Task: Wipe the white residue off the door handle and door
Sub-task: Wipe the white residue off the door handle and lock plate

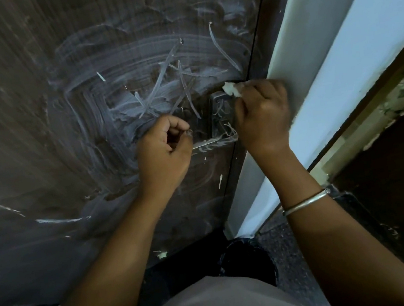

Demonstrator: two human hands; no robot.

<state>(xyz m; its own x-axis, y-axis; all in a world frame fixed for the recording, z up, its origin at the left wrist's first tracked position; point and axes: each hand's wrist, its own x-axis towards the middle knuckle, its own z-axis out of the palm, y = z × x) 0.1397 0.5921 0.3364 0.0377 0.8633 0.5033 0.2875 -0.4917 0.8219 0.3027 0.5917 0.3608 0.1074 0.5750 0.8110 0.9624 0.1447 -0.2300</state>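
- My right hand fisted around wad, at plate's 12 o'clock
- My left hand curled on door handle
- Door streaked; risk: saturated wad re-smears residue

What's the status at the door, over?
Right hand shut on rag at handle plate. Left hand gripping lever. Door heavily smeared. Nothing blocking.

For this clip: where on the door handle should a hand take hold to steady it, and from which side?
Probably the free end of the door handle, taken from the left. The lever juts sideways from its plate, so that end is open; the left hand already sits there, while the right hand, holding a white wad, crowds the plate side.
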